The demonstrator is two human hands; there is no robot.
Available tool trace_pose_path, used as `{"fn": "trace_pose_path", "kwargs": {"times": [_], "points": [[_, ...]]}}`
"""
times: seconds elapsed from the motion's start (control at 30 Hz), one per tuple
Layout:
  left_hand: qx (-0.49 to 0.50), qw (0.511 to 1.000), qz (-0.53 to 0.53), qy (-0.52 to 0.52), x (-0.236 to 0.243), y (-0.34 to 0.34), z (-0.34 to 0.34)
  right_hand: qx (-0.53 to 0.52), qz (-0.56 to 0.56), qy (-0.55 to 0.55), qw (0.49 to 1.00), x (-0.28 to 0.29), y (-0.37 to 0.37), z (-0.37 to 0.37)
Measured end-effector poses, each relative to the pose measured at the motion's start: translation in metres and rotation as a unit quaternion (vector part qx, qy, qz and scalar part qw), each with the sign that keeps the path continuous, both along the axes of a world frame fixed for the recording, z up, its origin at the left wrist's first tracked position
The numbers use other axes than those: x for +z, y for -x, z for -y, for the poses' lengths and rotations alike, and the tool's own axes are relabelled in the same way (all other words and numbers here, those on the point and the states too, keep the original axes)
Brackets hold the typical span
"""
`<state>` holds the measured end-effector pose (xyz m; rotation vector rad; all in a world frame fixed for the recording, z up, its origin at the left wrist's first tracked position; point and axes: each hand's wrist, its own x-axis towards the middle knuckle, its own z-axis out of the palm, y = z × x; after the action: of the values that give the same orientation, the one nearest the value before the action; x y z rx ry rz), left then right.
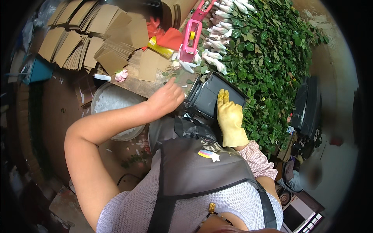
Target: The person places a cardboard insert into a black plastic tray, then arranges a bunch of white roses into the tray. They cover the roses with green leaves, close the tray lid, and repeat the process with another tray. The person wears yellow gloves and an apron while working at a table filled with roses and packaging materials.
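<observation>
My bare left hand [168, 96] is at the edge of the wooden table [134, 62], its fingers curled together. A few loose green leaves [189, 81] lie just beyond its fingertips. What the fingers hold, if anything, cannot be made out. In a yellow rubber glove, my right hand [230, 116] rests over a black plastic tray-like piece [208, 97] in front of my apron. Two of its fingers are stretched out along the dark surface; the others are bent under, and nothing shows in them.
Leafy green rose stems [272, 70] are heaped at the right, with white-wrapped heads [217, 42] along their left side. A pink tape dispenser [190, 42], brown cardboard sheets [112, 54] and a pale pink rose [121, 75] lie on the table. Below its edge sits a round basin [112, 103].
</observation>
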<state>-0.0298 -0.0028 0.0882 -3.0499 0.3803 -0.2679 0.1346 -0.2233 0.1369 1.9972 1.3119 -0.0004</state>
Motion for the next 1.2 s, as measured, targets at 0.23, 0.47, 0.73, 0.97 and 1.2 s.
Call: {"fn": "trace_pose_path", "kwargs": {"times": [0.23, 0.47, 0.73, 0.97, 1.2], "points": [[-0.026, 0.988, -0.136, 0.071, -0.007, -0.032, -0.018, 0.010, 0.005, -0.001, 1.000, -0.002, 0.002, 0.002], [-0.223, 0.969, 0.054, 0.095, -0.036, -0.071, -0.070, -0.008, -0.022, -0.018, 1.000, 0.000, 0.002, 0.004], [-0.055, 0.989, 0.132, 0.048, -0.059, -0.136, -0.078, -0.059, -0.054, -0.016, 0.997, 0.001, 0.006, -0.001], [-0.162, 0.983, 0.084, 0.018, -0.043, -0.164, -0.080, -0.106, -0.109, -0.057, 0.987, -0.006, 0.007, 0.001], [0.019, 0.995, -0.073, 0.060, -0.055, -0.143, -0.070, -0.100, -0.121, -0.160, 0.975, -0.001, 0.004, 0.007]]}}
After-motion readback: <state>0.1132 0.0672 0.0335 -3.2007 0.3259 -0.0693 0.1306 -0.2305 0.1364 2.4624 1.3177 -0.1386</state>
